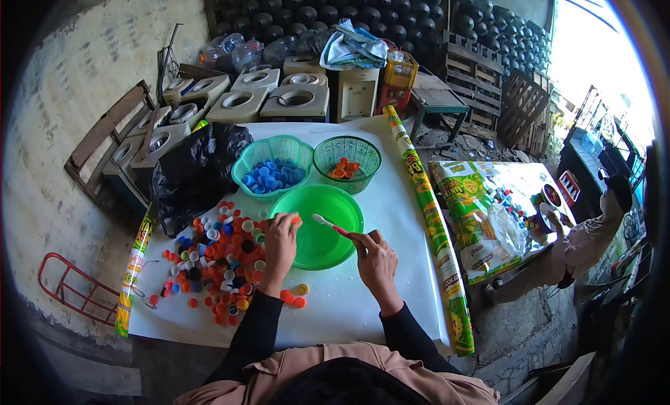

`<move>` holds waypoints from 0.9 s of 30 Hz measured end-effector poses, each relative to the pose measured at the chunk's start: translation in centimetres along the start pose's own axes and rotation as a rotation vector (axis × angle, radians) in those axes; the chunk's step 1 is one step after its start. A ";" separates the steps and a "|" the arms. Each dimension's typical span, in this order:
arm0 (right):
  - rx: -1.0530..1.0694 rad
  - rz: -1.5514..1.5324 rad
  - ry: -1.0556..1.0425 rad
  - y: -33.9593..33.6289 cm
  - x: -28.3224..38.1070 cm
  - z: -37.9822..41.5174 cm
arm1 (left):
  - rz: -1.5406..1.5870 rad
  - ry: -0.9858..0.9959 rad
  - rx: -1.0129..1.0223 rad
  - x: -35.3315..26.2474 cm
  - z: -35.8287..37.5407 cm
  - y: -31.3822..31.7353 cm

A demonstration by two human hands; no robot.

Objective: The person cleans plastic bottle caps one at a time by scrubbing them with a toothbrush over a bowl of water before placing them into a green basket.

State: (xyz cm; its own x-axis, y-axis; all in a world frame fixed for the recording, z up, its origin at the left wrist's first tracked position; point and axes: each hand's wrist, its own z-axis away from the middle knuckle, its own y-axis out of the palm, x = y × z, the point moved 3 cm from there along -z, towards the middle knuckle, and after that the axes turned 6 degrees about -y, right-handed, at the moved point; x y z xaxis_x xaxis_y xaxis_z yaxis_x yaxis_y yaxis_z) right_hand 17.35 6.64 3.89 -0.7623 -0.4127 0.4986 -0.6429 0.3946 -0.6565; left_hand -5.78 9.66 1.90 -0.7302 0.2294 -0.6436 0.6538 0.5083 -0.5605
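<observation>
The person's left hand pinched an orange cap between its fingertips above the near-left part of a green basin, while the right hand gripped a toothbrush by its pink handle, bristle end toward the cap. Holding both over the basin probably let any drips fall inside (whether it held water could not be told). The mixed caps lay heaped beside the left forearm, presumably for short reaches; a basket of blue caps and another of orange caps stood just beyond the basin, seemingly keeping colours apart. The basin was smooth, round plastic; the baskets had perforated walls, one scalloped; a crinkled black bag slumped on the glossy white tabletop.
</observation>
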 end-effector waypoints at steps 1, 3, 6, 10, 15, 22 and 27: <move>0.008 -0.001 0.008 -0.1 -0.2 0.2 | -0.103 0.004 0.078 0.1 0.2 0.1; 0.011 -0.006 0.016 -0.1 -0.7 0.1 | -0.043 0.011 0.032 -0.4 -0.5 0.4; 0.014 -0.005 0.031 0.0 -1.0 0.2 | -0.180 0.061 0.159 -0.2 -1.1 0.7; 0.025 -0.001 0.038 0.2 -1.4 0.2 | -0.121 0.227 0.063 -3.0 -5.2 1.8; 0.042 -0.009 0.045 0.5 -1.5 0.4 | -0.077 0.293 0.020 -4.7 -13.8 7.4; 0.038 -0.017 0.057 0.3 -1.6 0.3 | -0.021 0.265 0.081 -5.0 -13.6 4.2; 0.027 -0.068 0.051 0.6 -1.9 0.3 | 0.023 0.154 0.096 -4.2 -8.0 -5.6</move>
State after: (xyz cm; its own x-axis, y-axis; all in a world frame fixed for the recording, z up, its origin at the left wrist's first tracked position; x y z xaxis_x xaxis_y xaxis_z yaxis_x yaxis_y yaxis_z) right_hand 18.42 7.41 2.43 -0.7202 -0.3951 0.5702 -0.6916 0.3444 -0.6349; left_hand -7.93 12.51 11.92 -0.7319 0.3680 -0.5735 0.6811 0.4213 -0.5988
